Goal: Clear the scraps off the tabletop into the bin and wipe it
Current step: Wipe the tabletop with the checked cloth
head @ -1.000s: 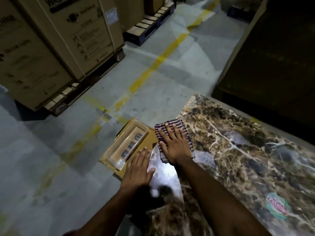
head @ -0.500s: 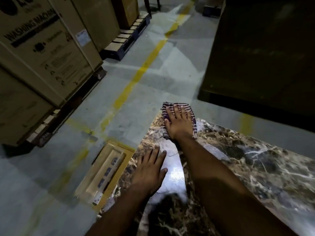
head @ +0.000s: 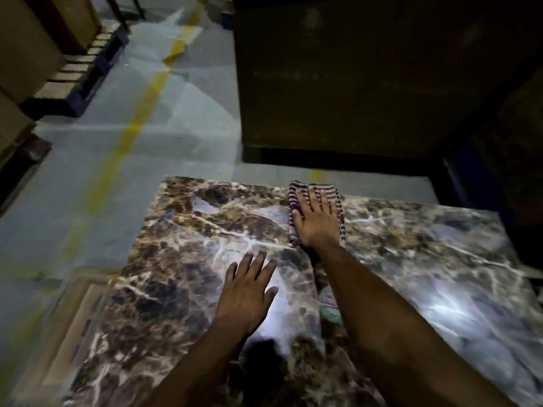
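Note:
A brown marble tabletop (head: 182, 259) with white veins fills the lower part of the head view. My right hand (head: 316, 223) lies flat, fingers spread, pressing a striped purple and white cloth (head: 338, 196) onto the table near its far edge. My left hand (head: 245, 293) rests flat on the marble nearer to me, fingers apart, holding nothing. A green round sticker (head: 330, 306) shows partly beside my right forearm. No scraps are visible on the tabletop.
A shallow cardboard box (head: 63, 333) lies on the floor by the table's left edge. Large cartons on pallets (head: 79, 80) stand at the far left. A big dark carton (head: 338, 77) stands just beyond the table. A yellow line (head: 141, 113) runs along the grey floor.
My right hand has slid the cloth to the right along the table's far edge. The view has swung right with it, showing more of the table. My left hand stays flat on the marble.

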A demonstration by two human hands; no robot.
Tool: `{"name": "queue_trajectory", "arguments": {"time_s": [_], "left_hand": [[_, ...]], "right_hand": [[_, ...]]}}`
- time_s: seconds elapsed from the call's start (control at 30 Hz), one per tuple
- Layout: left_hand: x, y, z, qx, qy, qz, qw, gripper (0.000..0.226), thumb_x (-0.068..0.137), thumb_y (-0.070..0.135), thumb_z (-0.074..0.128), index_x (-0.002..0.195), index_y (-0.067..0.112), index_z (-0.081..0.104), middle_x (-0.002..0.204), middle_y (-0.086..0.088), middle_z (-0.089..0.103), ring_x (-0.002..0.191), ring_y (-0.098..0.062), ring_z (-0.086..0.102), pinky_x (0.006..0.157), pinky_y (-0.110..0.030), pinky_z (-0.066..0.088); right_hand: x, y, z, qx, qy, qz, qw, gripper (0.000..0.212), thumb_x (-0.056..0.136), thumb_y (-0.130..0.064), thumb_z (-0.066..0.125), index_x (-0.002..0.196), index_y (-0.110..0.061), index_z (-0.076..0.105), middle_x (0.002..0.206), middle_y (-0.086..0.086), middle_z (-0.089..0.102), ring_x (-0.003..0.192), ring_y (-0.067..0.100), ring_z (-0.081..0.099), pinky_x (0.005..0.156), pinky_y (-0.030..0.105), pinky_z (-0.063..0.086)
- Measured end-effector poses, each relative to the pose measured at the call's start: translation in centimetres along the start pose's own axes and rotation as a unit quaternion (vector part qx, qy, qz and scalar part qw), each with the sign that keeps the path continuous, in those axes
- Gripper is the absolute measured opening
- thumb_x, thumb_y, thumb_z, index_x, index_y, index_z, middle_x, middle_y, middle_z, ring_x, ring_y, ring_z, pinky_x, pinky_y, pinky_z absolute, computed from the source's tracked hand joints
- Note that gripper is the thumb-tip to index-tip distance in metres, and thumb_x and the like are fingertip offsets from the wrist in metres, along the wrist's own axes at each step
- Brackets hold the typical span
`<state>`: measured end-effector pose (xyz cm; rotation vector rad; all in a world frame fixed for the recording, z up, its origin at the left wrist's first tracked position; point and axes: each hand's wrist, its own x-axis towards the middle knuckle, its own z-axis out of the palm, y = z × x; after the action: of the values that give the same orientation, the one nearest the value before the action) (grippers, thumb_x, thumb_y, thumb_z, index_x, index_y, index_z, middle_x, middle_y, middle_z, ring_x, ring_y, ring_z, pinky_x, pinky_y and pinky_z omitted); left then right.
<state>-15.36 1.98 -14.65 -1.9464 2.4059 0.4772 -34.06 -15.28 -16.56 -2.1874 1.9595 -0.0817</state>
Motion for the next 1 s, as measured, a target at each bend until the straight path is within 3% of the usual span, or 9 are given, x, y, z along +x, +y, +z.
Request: {"name": "queue_trajectory", "arguments": {"time_s": [0.2,0.33,0.5,0.6,0.67,0.8,1.0], "left_hand": [[1.3,7.8,2.4,0.014,-0.005,-0.001,1.0,0.058,0.092,0.053,0.044,0.145,0.029,0.05,0.155,-0.003,0.045,0.14,-0.031,0.045,0.104,-0.054,0.043],[4.2,12.7,3.6,0.012,0.037,-0.013,0.999,0.056,0.098,0.048,0.037,0.151,0.031,0.041,0.162,-0.003,0.035,0.147,-0.03,0.035,0.11,-0.055,0.037],[8.0,22.2,5.4,0.005,0.051,0.039,0.998,0.051,0.1,0.042,0.049,0.15,0.033,0.039,0.162,0.001,0.031,0.147,-0.027,0.027,0.112,-0.051,0.034],[10.0,28.4,6.5,0.004,0.049,0.052,0.997,0.051,0.099,0.044,0.046,0.149,0.033,0.042,0.162,0.0,0.033,0.146,-0.028,0.031,0.113,-0.052,0.032],[10.4,31.4,7.0,0.014,0.042,0.053,0.998,0.052,0.099,0.045,0.047,0.149,0.032,0.042,0.163,-0.003,0.032,0.147,-0.029,0.032,0.114,-0.052,0.031],[8.2,35.3,8.2,0.013,0.011,0.052,0.999,0.057,0.104,0.047,0.036,0.158,0.032,0.025,0.169,-0.002,0.015,0.153,-0.027,0.015,0.122,-0.05,0.018],[1.4,35.8,8.8,0.017,-0.017,0.065,0.998,0.059,0.105,0.047,0.034,0.16,0.031,0.02,0.169,-0.001,0.014,0.154,-0.027,0.014,0.121,-0.05,0.018]], "right_hand": [[-2.4,13.0,-2.3,-0.013,0.016,0.059,0.998,0.067,0.097,-0.056,0.016,0.161,-0.037,0.018,0.169,0.001,0.017,0.156,0.028,0.012,0.124,0.048,0.006],[-3.7,21.9,-4.3,-0.018,0.017,0.088,0.996,0.065,0.099,-0.054,0.019,0.161,-0.035,0.019,0.169,0.002,0.017,0.155,0.03,0.015,0.124,0.044,0.005],[-5.7,33.2,-5.7,-0.025,0.022,0.111,0.993,0.064,0.101,-0.056,0.018,0.161,-0.037,0.013,0.17,0.0,0.012,0.155,0.031,0.013,0.124,0.049,0.007],[-6.4,38.4,-6.6,-0.024,0.012,0.133,0.991,0.061,0.105,-0.053,0.023,0.162,-0.035,0.01,0.171,0.002,0.008,0.156,0.032,0.008,0.124,0.05,0.004],[-7.4,40.0,-6.9,-0.018,0.009,0.162,0.987,0.063,0.105,-0.052,0.025,0.162,-0.032,0.008,0.171,0.005,0.004,0.156,0.034,0.004,0.124,0.051,0.001],[-12.7,40.3,-6.3,-0.007,0.013,0.192,0.981,0.068,0.105,-0.054,0.027,0.163,-0.026,0.006,0.17,0.012,0.003,0.155,0.039,0.004,0.123,0.054,0.0],[-23.3,38.1,-5.3,-0.01,-0.005,0.204,0.979,0.075,0.102,-0.056,0.031,0.163,-0.019,0.007,0.168,0.019,0.008,0.153,0.046,0.007,0.122,0.059,0.001]]}}
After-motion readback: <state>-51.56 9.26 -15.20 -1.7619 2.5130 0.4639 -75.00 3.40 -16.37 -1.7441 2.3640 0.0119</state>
